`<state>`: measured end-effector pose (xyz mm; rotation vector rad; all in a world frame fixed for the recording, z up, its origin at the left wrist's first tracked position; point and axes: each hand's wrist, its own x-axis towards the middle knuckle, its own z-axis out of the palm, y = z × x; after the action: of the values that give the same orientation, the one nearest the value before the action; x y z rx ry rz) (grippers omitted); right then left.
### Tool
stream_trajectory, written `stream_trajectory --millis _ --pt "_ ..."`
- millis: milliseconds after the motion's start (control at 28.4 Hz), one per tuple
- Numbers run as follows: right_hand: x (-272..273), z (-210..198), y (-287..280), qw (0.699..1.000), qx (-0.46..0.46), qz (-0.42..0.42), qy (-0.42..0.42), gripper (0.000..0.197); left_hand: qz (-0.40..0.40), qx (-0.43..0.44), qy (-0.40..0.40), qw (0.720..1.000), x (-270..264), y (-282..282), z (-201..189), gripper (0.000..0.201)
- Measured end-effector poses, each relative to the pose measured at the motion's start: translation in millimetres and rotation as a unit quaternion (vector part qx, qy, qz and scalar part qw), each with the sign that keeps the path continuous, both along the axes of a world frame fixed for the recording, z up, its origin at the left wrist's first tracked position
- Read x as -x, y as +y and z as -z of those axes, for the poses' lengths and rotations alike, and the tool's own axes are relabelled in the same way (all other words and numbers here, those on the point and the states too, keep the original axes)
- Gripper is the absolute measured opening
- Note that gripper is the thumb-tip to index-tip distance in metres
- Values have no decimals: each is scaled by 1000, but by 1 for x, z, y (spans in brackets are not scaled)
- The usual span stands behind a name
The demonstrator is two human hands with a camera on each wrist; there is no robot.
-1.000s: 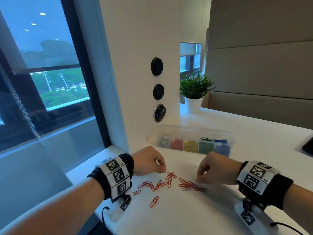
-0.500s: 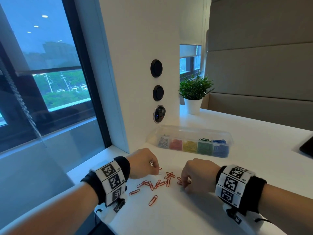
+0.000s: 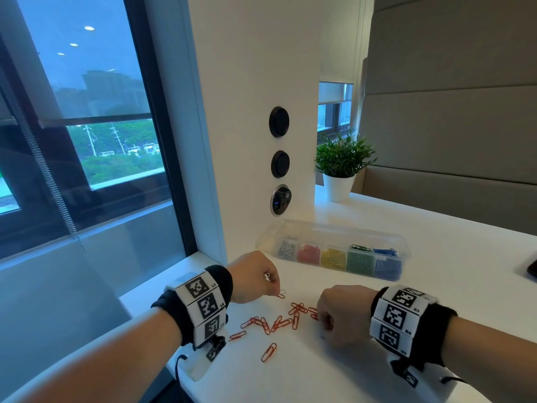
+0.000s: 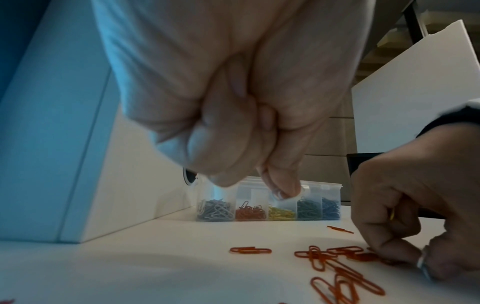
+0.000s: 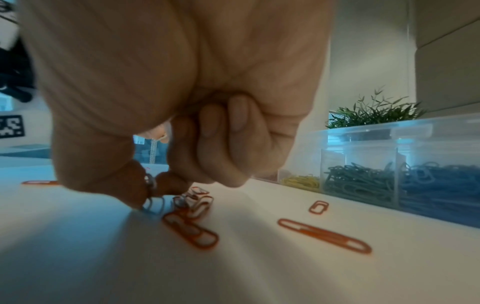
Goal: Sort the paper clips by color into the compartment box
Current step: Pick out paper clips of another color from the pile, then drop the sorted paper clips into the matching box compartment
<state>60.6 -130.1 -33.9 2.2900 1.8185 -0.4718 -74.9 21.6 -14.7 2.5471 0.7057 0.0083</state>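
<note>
Your left hand (image 3: 255,276) hangs curled above the tabletop (image 3: 334,370), a silver paper clip (image 3: 281,292) at its fingertips — pinched, as far as the head view shows. Your right hand (image 3: 341,317) is down on the scattered red paper clips (image 3: 280,322), thumb and forefinger pinching a silvery clip (image 5: 153,202). The compartment box (image 3: 334,248) sits farther back against the wall, clips sorted by color — silver, red, yellow, green, blue.
</note>
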Motion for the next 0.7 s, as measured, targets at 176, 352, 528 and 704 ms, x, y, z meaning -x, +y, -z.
stream_trajectory --millis 176,352,528,704 --pt "-5 -9 -1 1000 -11 6 28 8 -16 22 -15 1000 -7 3 -6 19" --pt "-66 -48 10 975 -138 126 120 36 -52 68 -72 994 -44 15 -29 20" --pt "-116 -64 33 935 -185 222 206 25 -73 65 -84 992 -90 41 -42 13" --pt "-131 -61 77 913 -147 263 275 24 -112 -24 -7 993 -118 76 -31 14"
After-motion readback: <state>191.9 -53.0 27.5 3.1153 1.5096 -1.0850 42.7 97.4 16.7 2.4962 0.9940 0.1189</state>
